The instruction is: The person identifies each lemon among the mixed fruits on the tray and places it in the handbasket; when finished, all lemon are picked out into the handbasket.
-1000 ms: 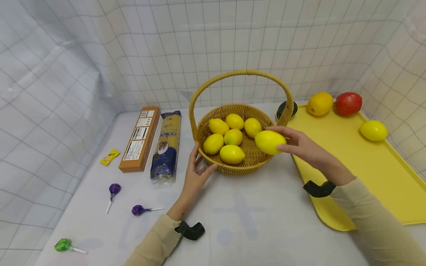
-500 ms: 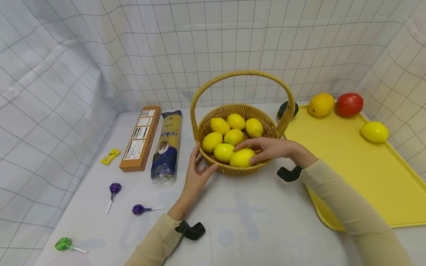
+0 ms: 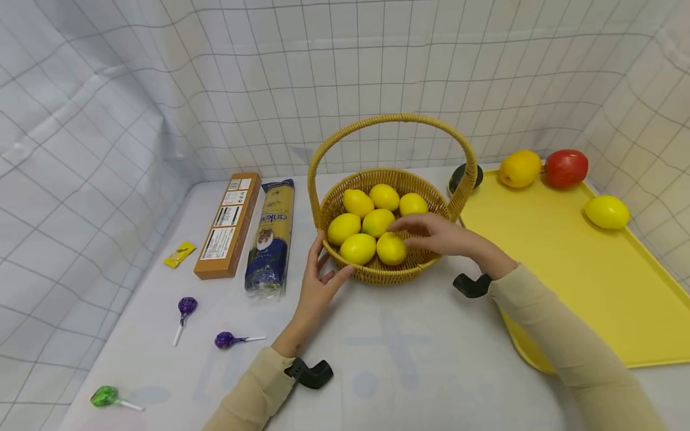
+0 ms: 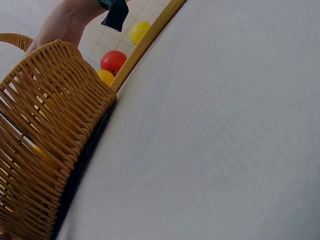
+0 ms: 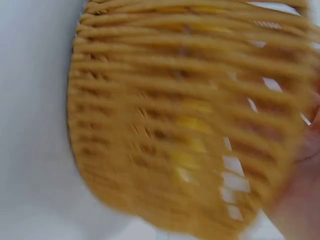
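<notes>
A round wicker basket point(image 3: 372, 276) with a tall arched handle holds several yellow lemons point(image 3: 358, 248). My left hand point(image 3: 317, 286) rests against the basket's front left wall, thumb and index finger spread apart at the rim. My right hand point(image 3: 444, 236) reaches over the right side of the basket, fingers loosely bent. Its thumb and fingertips are beside the front lemon point(image 3: 392, 249); whether they touch it cannot be told. In the right wrist view the wicker wall point(image 5: 150, 115) is blurred and covers most of that hand.
A yellow tray point(image 3: 582, 275) lies right, with an orange-yellow fruit point(image 3: 520, 169), a red fruit point(image 3: 566, 169) and a lemon point(image 3: 607, 212). A dark green fruit point(image 3: 463, 178) sits behind the basket. Left are a brown box point(image 3: 226, 227), pasta packet point(image 3: 271, 236), yellow sachet point(image 3: 179, 254) and lollipops point(image 3: 187, 306).
My right hand has carried a lemon from the basket's right side to its front and loosened its fingers there. The front lemons have shifted left. My left hand has stayed in place.
</notes>
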Demonstrator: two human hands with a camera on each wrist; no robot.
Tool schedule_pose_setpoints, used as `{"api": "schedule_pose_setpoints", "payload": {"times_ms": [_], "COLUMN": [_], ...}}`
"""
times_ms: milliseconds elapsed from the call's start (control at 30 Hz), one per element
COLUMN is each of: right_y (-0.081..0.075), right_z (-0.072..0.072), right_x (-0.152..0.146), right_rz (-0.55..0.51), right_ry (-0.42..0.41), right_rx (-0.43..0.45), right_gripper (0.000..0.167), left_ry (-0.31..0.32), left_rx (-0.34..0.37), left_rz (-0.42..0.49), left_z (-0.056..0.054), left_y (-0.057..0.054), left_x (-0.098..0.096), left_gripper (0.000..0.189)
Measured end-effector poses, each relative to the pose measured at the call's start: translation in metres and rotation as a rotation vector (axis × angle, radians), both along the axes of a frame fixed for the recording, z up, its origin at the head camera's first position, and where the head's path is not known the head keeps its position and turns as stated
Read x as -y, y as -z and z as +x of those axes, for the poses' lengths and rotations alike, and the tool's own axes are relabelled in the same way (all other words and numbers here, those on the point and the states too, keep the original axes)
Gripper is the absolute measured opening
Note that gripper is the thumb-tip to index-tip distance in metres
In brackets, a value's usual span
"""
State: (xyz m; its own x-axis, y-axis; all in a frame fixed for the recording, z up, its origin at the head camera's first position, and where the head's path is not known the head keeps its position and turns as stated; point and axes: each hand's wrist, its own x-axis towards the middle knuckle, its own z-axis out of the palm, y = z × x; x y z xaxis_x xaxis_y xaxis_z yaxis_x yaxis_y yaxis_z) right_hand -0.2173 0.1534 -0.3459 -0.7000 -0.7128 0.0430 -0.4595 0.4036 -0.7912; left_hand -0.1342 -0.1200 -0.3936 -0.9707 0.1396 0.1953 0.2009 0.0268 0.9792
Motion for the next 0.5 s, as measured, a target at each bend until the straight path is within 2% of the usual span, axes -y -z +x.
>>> {"api": "schedule_pose_setpoints", "payload": {"times_ms": [167, 233, 300, 333, 400, 500], "right_y": [-0.012, -0.020, -0.025, -0.028, -0.030, -0.025], "right_z": [0.021, 0.031, 0.037, 0.039, 0.040, 0.039], "right_x": [-0.052, -0.083, -0.117, -0.134, -0.167, -0.211], "right_rz": [-0.105, -0.116, -0.174, -0.198, -0.255, -0.450], "right_ry": [0.030, 0.058, 0.099, 0.149, 0.299, 0.600], "right_rx": [0.082, 0.061, 0.023, -0.008, -0.064, -0.026], "right_gripper": [0.035, 0.034, 0.033, 0.032, 0.033, 0.035], "left_ry": [0.007, 0.001, -0.006, -0.011, -0.020, -0.027], "left_rx": [0.009, 0.014, 0.017, 0.016, 0.000, -0.009], "left_rz": [-0.002, -0.010, -0.012, -0.014, -0.021, -0.020], "left_z": [0.001, 0.001, 0.001, 0.001, -0.003, -0.008], "left_y": [-0.001, -0.003, -0.005, -0.006, 0.002, 0.012], "left_x": [-0.001, 0.000, 0.002, 0.003, 0.007, 0.010], "left_gripper": [0.080, 0.080, 0.079, 0.079, 0.080, 0.080]}}
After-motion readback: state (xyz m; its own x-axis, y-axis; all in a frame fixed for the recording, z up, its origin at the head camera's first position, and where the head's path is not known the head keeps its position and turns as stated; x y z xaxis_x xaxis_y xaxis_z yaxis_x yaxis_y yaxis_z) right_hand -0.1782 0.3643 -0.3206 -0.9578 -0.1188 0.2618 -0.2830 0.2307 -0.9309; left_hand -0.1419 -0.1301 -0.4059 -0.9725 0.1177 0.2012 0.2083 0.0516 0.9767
